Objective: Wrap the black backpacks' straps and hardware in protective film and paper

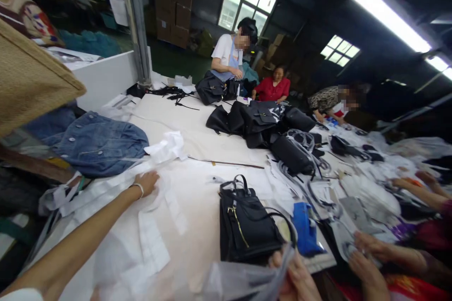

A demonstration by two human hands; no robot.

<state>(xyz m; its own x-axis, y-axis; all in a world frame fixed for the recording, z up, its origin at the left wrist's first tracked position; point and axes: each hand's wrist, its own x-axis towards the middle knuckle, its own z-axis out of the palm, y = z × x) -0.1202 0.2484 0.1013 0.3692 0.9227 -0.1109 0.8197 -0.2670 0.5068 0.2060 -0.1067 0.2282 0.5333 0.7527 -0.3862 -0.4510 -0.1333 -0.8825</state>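
Observation:
My left hand (146, 182), a white band at its wrist, reaches over the left of the table. It touches or hovers just above clear plastic film (122, 263) and white paper strips (153, 240); its fingers are blurred, so their grip cannot be told. At the bottom, my right hand (298, 275) is closed on the edge of a clear plastic bag (243, 280), which spreads blurred to the left. Just beyond it, a black backpack (243, 225) with a gold zip stands on the table. A blue packet (304, 228) is to its right.
A denim bag (102, 143) lies at the left, below a tan woven bag (33, 80). Black bags (259, 120) are piled farther back. Co-workers stand or sit around the table; a co-worker's hands (370, 254) work close on my right. A metal post (136, 23) rises at back left.

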